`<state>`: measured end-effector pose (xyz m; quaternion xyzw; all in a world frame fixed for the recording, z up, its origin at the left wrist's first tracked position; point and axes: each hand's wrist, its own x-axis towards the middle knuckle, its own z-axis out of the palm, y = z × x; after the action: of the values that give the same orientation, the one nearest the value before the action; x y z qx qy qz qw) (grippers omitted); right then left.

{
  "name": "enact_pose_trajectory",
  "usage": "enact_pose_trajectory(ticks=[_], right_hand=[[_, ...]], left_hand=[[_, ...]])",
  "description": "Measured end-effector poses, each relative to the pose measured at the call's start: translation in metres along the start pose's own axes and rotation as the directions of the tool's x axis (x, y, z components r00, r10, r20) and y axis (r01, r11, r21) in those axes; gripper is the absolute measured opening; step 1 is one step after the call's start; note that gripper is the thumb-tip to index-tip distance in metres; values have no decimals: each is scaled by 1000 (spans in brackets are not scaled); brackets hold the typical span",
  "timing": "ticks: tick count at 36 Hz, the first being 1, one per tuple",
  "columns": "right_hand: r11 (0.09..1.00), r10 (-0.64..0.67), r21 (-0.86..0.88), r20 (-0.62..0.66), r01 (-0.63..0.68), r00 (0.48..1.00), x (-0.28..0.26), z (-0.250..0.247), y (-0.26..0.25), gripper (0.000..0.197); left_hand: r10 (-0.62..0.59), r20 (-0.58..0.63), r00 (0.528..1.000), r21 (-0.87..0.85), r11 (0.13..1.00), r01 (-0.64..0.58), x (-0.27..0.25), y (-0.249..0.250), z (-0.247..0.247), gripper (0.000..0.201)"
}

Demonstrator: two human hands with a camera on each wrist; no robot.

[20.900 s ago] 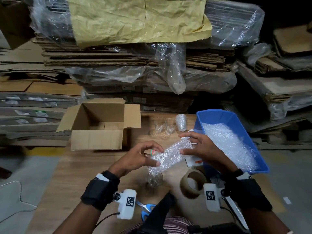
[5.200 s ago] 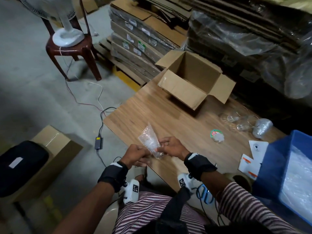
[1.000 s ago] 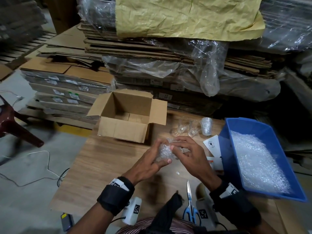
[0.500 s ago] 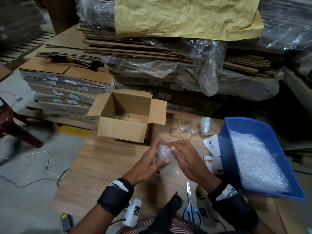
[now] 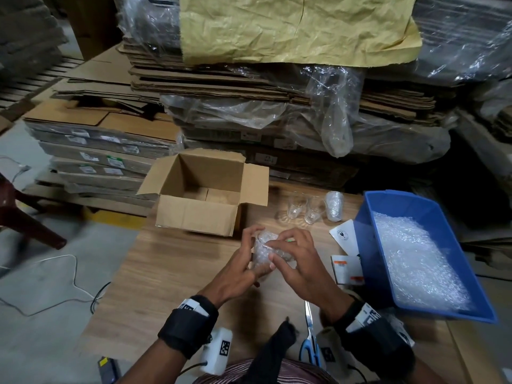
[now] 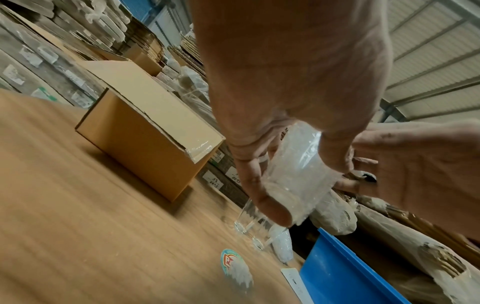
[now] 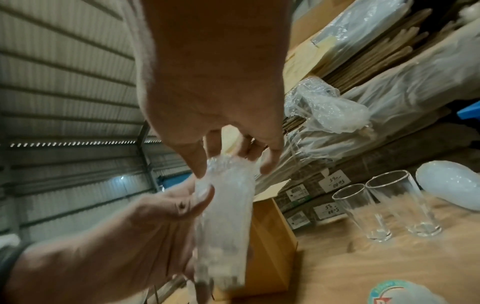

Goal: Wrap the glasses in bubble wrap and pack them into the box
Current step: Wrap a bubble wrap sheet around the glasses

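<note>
A person's left hand (image 5: 235,268) and right hand (image 5: 299,261) grip a glass swathed in bubble wrap (image 5: 264,252), held just above the middle of a wooden table (image 5: 171,273). The left fingers curl around the bundle's side while the right fingertips (image 7: 270,166) pinch the wrap at its upper end; both hands are closed on it. Toward the table's far edge an open cardboard box (image 5: 205,195) stands with its flaps spread, its floor bare in the head view. To the right of the box, also near the far edge, two bare glasses (image 5: 303,207) stand upright side by side, and just beside them stands a wrapped glass (image 5: 333,206). A blue bin (image 5: 393,200) holding sheets of bubble wrap (image 5: 421,261) occupies the table's right edge, with printed cards (image 5: 346,253) lying against its near-left side. Scissors (image 5: 311,342) with blue handles lie at the near edge, between the person's wrists. A round sticker (image 6: 235,269) lies flat on the tabletop near the hands. Stacks of flattened cardboard (image 5: 277,87) draped in plastic rise behind the table.
</note>
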<state>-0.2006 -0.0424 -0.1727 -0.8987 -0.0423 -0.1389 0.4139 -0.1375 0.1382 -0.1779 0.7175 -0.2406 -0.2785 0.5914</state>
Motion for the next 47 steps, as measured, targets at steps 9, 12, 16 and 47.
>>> enact_pose_trajectory(ticks=[9, 12, 16, 47], right_hand=[[970, 151, 193, 12, -151, 988, 11, -21, 5, 34], [989, 130, 76, 9, -130, 992, 6, -13, 11, 36], [972, 155, 174, 26, -157, 988, 3, -6, 19, 29], [871, 398, 286, 69, -400, 915, -2, -6, 10, 80]], left_hand=[[-51, -13, 999, -121, 991, 49, 3, -8, -2, 65], [-99, 25, 995, -206, 973, 102, 6, -7, -3, 63], [-119, 55, 991, -223, 966, 129, 8, -9, -4, 61], [-281, 49, 958, -647, 722, 245, 39, 4, 11, 58]])
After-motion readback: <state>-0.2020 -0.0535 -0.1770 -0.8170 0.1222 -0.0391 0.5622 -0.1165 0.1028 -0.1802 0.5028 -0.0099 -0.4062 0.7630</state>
